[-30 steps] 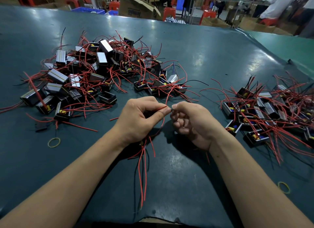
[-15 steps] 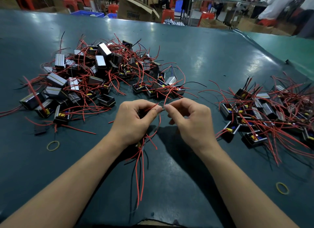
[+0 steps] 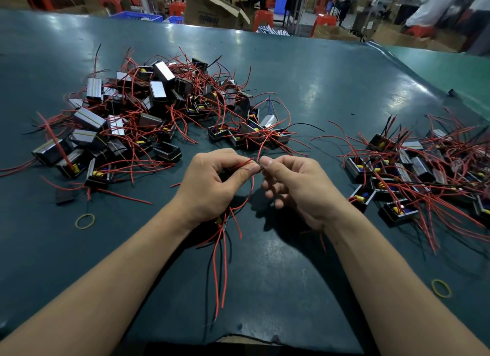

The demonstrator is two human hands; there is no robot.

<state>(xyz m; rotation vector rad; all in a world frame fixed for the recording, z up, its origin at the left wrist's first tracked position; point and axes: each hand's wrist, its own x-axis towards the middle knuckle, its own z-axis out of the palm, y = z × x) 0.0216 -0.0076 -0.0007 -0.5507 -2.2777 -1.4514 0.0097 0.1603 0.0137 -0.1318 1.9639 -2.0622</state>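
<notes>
Head view: open black boxes (image 3: pixel 397 212) in right pile (image 3: pixel 429 164) holding yellow, blue parts, red leads. Centre frame: left grip (image 3: pixel 212 186) pinching red wire (image 3: pixel 242 164), one box (image 3: pixel 222 221) partly hidden under palm; right grip (image 3: pixel 299 188) pinching wire's tip. Since earlier frame, right grip's lower fingers loosening. Bare desk (image 3: pixel 265 276) lying open toward lower edge; left pile (image 3: pixel 148 111) crowding upper left.

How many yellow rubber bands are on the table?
2. The left yellow rubber band lies near the left pile of wired boxes; the right yellow rubber band lies outside the right forearm. Wires may hide more.
</notes>
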